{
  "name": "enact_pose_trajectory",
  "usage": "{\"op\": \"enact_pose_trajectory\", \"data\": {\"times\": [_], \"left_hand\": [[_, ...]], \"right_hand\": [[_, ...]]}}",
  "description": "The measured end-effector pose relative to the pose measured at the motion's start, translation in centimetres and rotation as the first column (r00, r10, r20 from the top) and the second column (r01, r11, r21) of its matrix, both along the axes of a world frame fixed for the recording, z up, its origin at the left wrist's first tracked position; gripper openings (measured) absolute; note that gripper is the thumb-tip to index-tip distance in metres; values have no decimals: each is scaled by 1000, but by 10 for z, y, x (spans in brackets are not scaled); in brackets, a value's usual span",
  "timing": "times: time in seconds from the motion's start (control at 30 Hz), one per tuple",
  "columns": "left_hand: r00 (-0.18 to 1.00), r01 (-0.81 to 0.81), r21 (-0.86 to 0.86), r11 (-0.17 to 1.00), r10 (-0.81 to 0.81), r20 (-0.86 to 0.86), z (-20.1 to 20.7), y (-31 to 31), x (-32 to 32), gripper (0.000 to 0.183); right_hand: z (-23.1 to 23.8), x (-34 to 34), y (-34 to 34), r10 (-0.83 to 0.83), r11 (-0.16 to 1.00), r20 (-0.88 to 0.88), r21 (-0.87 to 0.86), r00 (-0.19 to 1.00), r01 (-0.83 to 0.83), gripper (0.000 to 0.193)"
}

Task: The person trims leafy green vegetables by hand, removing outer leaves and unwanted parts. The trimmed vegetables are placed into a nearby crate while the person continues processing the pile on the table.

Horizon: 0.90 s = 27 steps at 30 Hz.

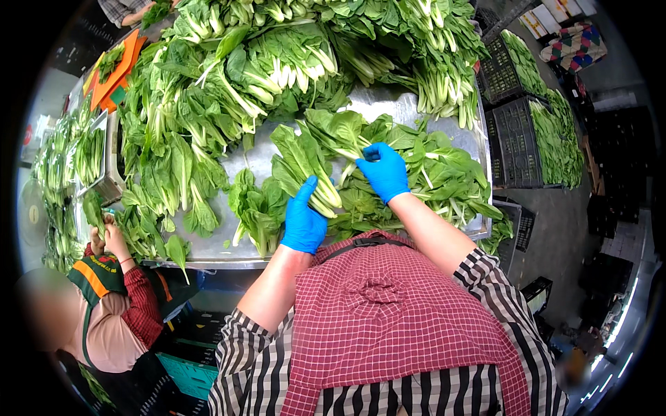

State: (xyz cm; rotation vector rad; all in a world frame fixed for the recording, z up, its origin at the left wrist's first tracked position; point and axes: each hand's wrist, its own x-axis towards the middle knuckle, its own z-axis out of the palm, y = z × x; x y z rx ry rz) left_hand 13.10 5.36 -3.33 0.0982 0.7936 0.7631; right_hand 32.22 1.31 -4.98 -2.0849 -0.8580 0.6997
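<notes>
Greens (300, 163) sit in the left hand (304, 220), fingers wrapped round their stems, over the steel table (378, 102); the right hand (383, 173) curls narrowly at another bunch (338, 132), grip unclear; beyond, more leaves (277, 69) lie heaped high

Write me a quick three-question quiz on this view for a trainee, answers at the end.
1. What does the blue-gloved left hand hold?
2. True or false: black plastic crates of leafy greens stand to the right of the silver metal table.
3. The wearer's apron is: A) plain yellow; B) dark red with a white grid; C) solid blue.

Key: 1. A bunch of leafy greens with pale stems. 2. True. 3. B.
</notes>
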Motion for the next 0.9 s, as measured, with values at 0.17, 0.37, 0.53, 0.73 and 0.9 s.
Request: {"op": "enact_pose_trajectory", "data": {"times": [0.17,0.37,0.53,0.73,0.9], "left_hand": [[1000,11,6,1000,-11,20,1,0,2,39],[1000,-1,34,999,0,30,-3,2,0,39],[1000,0,16,1000,-1,18,0,3,2,38],[998,-50,-18,999,50,36,14,15,-11,36],[993,-90,32,995,88,77,25,20,-16,40]], "right_hand": [[7,0,7,98,993,124,-80,987,-88,37],[4,-1,1,299,953,515,-127,803,-273,35],[-2,-2,7,250,967,423,-71,871,-243,29],[28,22,-1,106,994,-133,22,985,-104,24],[66,33,-20,-18,965,-748,160,663,206,19]]}}
